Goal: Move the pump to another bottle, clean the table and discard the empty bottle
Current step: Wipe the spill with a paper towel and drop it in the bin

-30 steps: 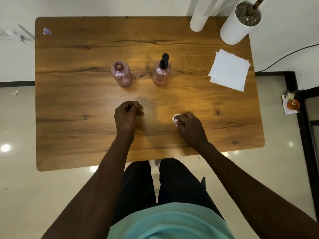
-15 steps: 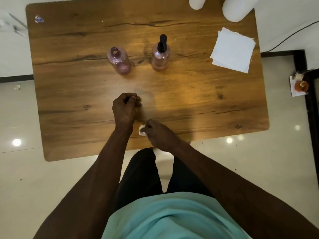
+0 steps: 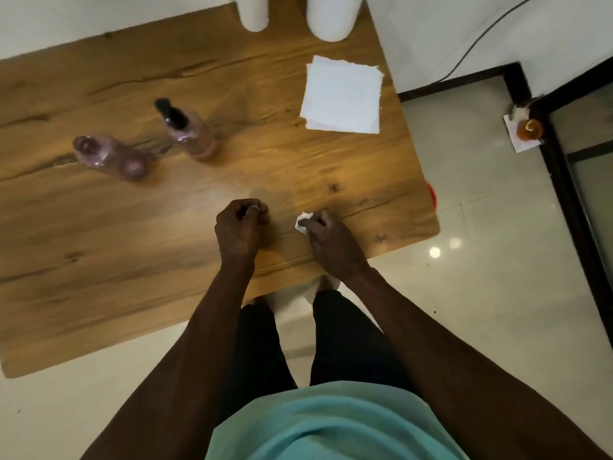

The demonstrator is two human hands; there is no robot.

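Note:
Two pink see-through bottles stand on the wooden table [image 3: 99, 244]. The open bottle [image 3: 111, 157] has no top and is at the left. The bottle with the black pump [image 3: 189, 131] stands just right of it. My left hand [image 3: 240, 227] rests on the table as a closed fist with nothing visible in it. My right hand [image 3: 326, 235] presses a small crumpled white tissue [image 3: 303, 222] against the table near the front edge, right of my left hand. Both hands are well in front of the bottles.
A stack of white paper napkins [image 3: 343, 94] lies at the table's back right. Two white cylinders [image 3: 330, 14] stand at the back edge. On the floor to the right are an orange object [image 3: 530, 129] on paper, a dark door frame and a cable.
My right hand slid the tissue left toward my left hand, then back to the right. The camera has swung to the right and the view is tilted. My left fist stayed in place.

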